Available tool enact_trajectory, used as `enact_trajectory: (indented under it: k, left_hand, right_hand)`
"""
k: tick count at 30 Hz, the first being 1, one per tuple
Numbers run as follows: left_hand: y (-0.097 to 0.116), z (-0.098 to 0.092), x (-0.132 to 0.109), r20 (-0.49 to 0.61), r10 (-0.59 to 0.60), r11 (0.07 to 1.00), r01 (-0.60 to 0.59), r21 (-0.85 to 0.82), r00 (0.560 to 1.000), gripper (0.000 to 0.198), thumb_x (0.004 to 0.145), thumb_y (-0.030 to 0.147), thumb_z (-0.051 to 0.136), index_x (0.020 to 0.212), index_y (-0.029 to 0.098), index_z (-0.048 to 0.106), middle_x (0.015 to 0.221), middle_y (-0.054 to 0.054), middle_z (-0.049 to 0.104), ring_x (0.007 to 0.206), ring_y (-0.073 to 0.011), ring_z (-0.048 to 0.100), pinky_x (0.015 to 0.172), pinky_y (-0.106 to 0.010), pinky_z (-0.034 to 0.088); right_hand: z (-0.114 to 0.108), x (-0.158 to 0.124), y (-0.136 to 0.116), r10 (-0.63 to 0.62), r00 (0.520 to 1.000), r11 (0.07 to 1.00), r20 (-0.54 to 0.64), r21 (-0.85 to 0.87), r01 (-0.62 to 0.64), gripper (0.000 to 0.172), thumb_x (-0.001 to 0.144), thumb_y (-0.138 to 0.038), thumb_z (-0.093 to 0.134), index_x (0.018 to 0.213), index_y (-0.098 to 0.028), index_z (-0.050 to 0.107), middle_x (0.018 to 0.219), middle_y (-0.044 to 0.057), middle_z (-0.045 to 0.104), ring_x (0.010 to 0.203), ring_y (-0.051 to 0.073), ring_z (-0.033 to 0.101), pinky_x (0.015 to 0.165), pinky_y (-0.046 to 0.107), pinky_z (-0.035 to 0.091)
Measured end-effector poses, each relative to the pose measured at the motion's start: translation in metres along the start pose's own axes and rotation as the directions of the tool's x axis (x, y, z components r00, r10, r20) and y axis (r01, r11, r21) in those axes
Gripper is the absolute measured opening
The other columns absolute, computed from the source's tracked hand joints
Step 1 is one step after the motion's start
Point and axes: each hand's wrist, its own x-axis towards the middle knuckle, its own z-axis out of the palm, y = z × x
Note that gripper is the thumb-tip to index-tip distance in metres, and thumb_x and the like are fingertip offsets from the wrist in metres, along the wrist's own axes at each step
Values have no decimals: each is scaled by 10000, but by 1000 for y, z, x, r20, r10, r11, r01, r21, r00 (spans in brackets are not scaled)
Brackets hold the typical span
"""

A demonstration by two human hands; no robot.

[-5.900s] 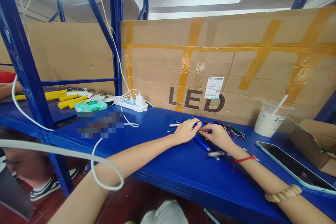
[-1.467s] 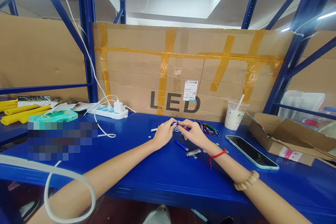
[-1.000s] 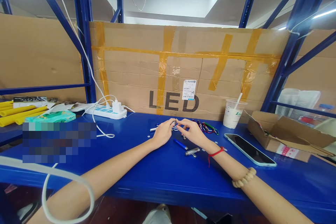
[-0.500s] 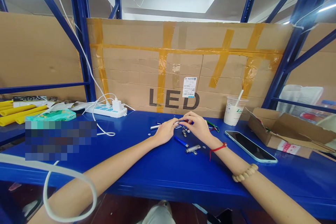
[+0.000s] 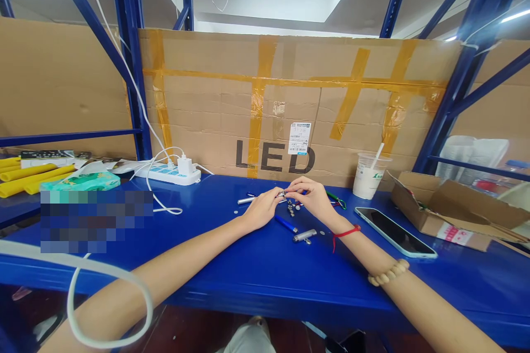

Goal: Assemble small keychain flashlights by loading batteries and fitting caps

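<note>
- Metal part (image 5: 282, 194) was between the fingertips of both hands, above the far middle of the table (image 5: 232, 270); work on it appeared unfinished.
- Left hand (image 5: 260, 208) pinched it from the left, right hand (image 5: 312, 198) from the right; both grips narrow.
- Blue tube (image 5: 286, 224), silver tube (image 5: 305, 235) and bits (image 5: 291, 208) lay loose, nearer, untouched.
- Finished pieces could not be told from unfinished.

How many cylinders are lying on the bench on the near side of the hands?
2: a blue cylinder and, to its right and nearer the camera, a silver cylinder. More could be hidden by the left hand or right hand.
</note>
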Motion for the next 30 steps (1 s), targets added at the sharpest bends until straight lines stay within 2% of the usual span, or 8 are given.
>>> enact_trajectory:
  k: [10, 20, 30]
  left_hand:
    - [2, -1, 0, 22, -12, 1000, 12, 16, 1000, 271, 929, 299, 259, 1018, 222, 502, 961, -26, 609, 888, -173, 572, 748, -266, 430]
    - [0, 1, 1, 21, -6, 999, 5, 39, 1000, 251, 926, 288, 285, 1023, 216, 505, 1014, -33, 619, 945, -182, 576, 789, -282, 433]
    - [-5, 4, 3, 52, -45, 988, 37, 151, 998, 242, 921, 279, 294, 1031, 227, 503, 1033, -36, 628, 983, -200, 573, 789, -308, 448]
  right_hand:
    - [-2, 0, -3, 18, 1000, 997, 12, -77, -17, 296, 693, -473, 642, 646, -187, 702, 765, 50, 643, 608, 135, 571, 560, 267, 446]
    - [0, -3, -2, 64, 997, 986, 35, -154, -58, 369, 702, -517, 614, 617, -163, 677, 759, 55, 630, 527, 103, 513, 519, 253, 417]
    - [5, -5, 3, 124, 991, 989, 53, -89, -119, 419, 673, -558, 611, 595, -151, 672, 735, 68, 620, 512, 109, 522, 485, 257, 432]
